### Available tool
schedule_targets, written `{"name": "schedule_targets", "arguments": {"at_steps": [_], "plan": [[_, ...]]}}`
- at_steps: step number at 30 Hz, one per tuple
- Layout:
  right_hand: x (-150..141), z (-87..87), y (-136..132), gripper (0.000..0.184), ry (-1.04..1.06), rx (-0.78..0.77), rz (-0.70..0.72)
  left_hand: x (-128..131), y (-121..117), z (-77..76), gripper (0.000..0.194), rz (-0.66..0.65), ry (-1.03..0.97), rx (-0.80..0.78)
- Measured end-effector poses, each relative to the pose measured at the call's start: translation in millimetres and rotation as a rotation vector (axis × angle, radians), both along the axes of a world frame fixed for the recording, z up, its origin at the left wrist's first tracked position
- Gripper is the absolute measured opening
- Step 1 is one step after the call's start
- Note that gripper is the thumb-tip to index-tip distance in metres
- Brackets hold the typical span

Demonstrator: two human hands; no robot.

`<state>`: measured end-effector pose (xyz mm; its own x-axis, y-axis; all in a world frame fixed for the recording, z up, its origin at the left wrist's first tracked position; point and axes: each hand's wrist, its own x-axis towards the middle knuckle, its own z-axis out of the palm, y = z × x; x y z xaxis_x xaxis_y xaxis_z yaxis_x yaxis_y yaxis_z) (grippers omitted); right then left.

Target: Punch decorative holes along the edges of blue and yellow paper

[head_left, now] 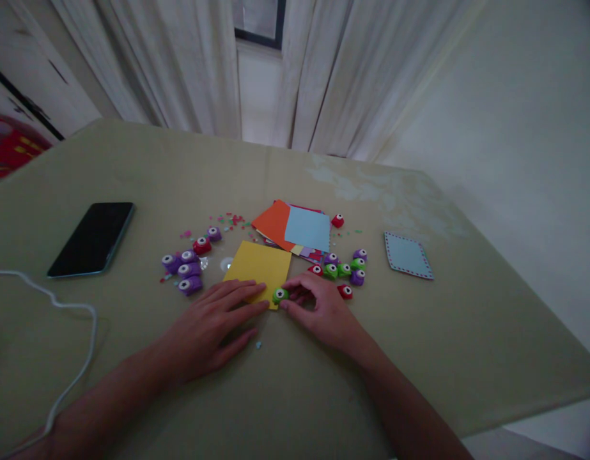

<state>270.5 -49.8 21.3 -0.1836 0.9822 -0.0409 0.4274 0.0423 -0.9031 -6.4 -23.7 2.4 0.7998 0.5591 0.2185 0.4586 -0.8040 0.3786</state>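
A yellow sheet of paper [261,265] lies on the table in front of me. Flat on its near left part rests my left hand [227,322], fingers stretched out. My right hand [318,306] pinches a small green paper punch [280,295] with a star mark on top, at the sheet's near right corner. Whether the paper sits inside the punch's slot, I cannot tell. Beyond the yellow sheet is a pile of coloured paper with an orange sheet [275,223] and a light blue sheet [307,229] on top.
Several purple and red punches [189,269] stand at the left, more punches [344,269] at the right. Tiny paper cutouts [234,220] are scattered about. A light blue card with a punched border [408,255] lies far right. At left are a dark tablet [93,239] and a white cable [91,332].
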Motion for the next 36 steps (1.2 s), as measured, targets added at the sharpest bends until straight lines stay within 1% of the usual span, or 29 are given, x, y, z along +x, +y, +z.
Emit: {"name": "schedule_targets", "arguments": {"at_steps": [6, 14, 19, 25, 31, 36], "plan": [[-0.9, 2.2, -0.4, 0.021, 0.002, 0.002, -0.001, 0.1, -0.3, 0.2, 0.047, -0.006, -0.007, 0.007], [-1.3, 2.8, 0.2, 0.022, 0.002, 0.005, -0.011, 1.3, -0.9, 4.1, 0.046, 0.0, 0.008, -0.004], [-1.6, 5.2, 0.1, 0.022, 0.007, -0.014, -0.018, 1.0, -1.0, 3.9, 0.046, 0.01, 0.024, 0.003], [-1.4, 3.3, 0.8, 0.023, 0.0, -0.031, -0.02, 0.3, 0.5, 0.4, 0.046, -0.008, 0.013, 0.0], [-3.4, 4.9, 3.5, 0.028, 0.024, -0.092, -0.068, 0.9, 1.0, 0.3, 0.046, -0.004, 0.004, -0.031], [-4.9, 7.6, 12.3, 0.023, -0.043, -0.108, -0.052, 2.6, 1.1, 0.7, 0.044, -0.008, -0.023, -0.034]]}}
